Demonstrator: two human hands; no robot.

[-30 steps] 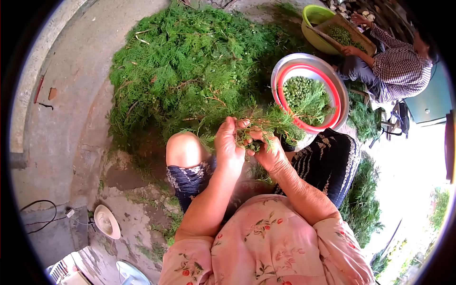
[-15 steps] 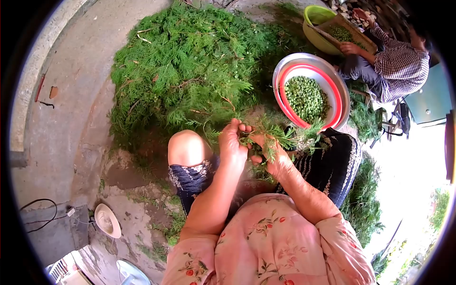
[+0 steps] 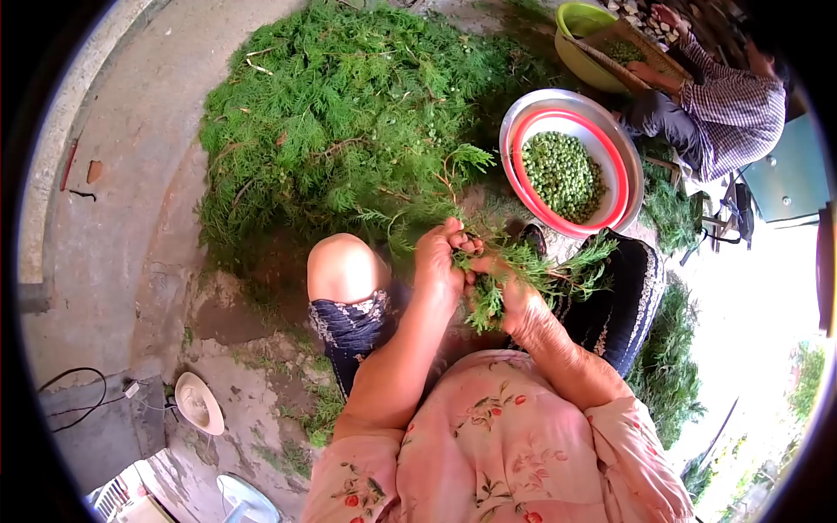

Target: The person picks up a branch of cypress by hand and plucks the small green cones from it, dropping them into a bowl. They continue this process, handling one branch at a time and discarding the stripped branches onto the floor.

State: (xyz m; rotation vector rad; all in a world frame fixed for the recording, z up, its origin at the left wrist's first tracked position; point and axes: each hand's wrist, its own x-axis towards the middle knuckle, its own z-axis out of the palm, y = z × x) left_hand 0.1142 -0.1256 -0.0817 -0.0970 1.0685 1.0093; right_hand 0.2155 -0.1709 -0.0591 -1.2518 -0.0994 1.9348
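A leafy green branch (image 3: 558,268) lies across both hands, its sprigs spreading to the right over my knee. My left hand (image 3: 443,258) is closed on the branch near its left part, fingers curled. Close beside it, my right hand (image 3: 510,292) is wrapped round the same branch, partly covered by leaves. Beyond the hands is a big pile of green branches (image 3: 323,131). A red-rimmed white basin (image 3: 621,174) holding small green berries (image 3: 561,174) sits inside a metal basin (image 3: 635,157) to the right of the pile.
At the upper right a person (image 3: 732,118) in a checked shirt holds a woven tray (image 3: 641,48) beside a yellow-green tub (image 3: 580,61). A pale hat (image 3: 199,404) and cables lie at the lower left. More greenery (image 3: 667,366) lies right of my knee.
Both hands have shifted slightly right and down with the branch, whose sprigs now reach farther right. The other person's near hand has moved on the woven tray, which is tilted differently.
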